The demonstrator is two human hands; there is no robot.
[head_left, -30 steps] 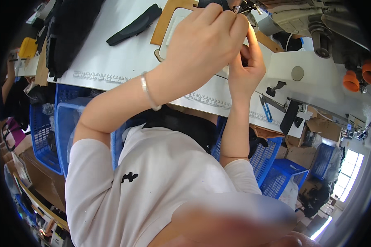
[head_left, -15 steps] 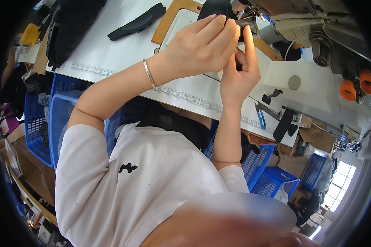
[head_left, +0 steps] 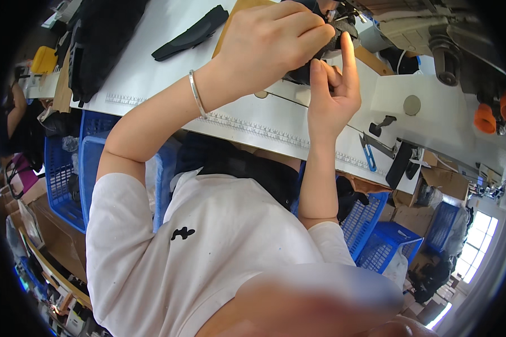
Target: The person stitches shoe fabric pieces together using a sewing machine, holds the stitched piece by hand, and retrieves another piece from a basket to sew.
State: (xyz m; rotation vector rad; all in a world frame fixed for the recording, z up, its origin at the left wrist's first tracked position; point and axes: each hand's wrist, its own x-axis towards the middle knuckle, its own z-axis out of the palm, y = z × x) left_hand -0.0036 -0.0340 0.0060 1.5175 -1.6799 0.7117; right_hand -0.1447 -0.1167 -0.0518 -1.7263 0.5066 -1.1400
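Black fabric piece [head_left: 315,64] sits pinched between both hands above the white worktop [head_left: 253,121]. Left hand [head_left: 270,48] clamps it from above; right hand [head_left: 331,95] grips its lower edge, forefinger raised.

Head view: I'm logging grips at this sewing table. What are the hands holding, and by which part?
Both the left hand and right hand pinch a small black fabric piece between them; which part cannot be told.

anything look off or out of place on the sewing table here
Nothing stands out. Both hands, left hand and right hand, pinch a small black piece near the sewing machine. A loose black strip and blue-handled snips lie flat on the white table.
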